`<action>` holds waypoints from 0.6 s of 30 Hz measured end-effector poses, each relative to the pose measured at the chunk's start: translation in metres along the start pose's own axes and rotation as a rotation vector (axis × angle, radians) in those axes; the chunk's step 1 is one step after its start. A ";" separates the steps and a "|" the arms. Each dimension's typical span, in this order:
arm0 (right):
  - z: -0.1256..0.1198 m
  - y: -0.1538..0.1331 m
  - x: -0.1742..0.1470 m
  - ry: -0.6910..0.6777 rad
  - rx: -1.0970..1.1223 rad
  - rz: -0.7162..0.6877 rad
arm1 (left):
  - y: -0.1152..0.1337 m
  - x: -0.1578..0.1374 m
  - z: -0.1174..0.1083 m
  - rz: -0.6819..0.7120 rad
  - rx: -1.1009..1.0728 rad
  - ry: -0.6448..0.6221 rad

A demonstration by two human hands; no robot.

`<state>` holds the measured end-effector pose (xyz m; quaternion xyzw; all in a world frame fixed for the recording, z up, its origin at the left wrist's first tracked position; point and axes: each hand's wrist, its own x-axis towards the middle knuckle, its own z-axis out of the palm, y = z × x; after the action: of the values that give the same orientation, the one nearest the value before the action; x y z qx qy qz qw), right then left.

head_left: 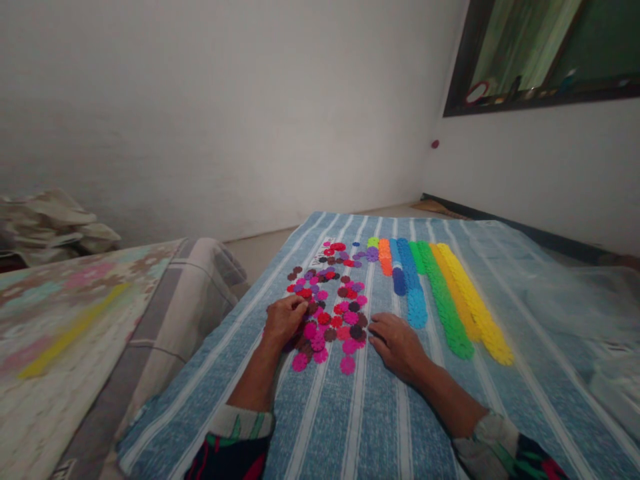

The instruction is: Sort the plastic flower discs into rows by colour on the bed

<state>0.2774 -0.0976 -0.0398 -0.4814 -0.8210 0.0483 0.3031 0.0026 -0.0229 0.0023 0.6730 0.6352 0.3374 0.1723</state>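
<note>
A loose pile of plastic snowflake discs [325, 319] in pink, red, purple, brown and black lies on a blue striped cloth [320, 427]. My left hand [286, 321] rests at the pile's left edge. Its fingertips are drawn together against the discs, and what they pinch is hidden. On the other side, my right hand [397, 341] lies palm down with slightly bent fingers apart, its fingertips beside the pile and nothing visible in them. To its right run sorted overlapping rows of discs: blue [410, 273], green [445, 303], amber [457, 293] and yellow [477, 307].
A short orange row [385, 257] and a few purple discs [373, 254] lie farther back. Clear plastic containers [580, 300] stand at the right. A bed-like surface with a floral cover [75, 320] is at the left, and a white wall [250, 120] is behind.
</note>
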 end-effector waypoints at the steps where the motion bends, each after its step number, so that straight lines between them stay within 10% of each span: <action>1: 0.000 0.000 0.000 -0.001 0.001 -0.001 | 0.000 0.000 0.000 0.000 0.000 0.000; 18: -0.001 -0.001 0.000 -0.015 0.014 0.009 | 0.008 -0.001 -0.003 -0.032 0.026 -0.020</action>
<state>0.2774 -0.0981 -0.0387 -0.4826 -0.8206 0.0589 0.3003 0.0064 -0.0259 0.0094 0.6684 0.6484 0.3194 0.1752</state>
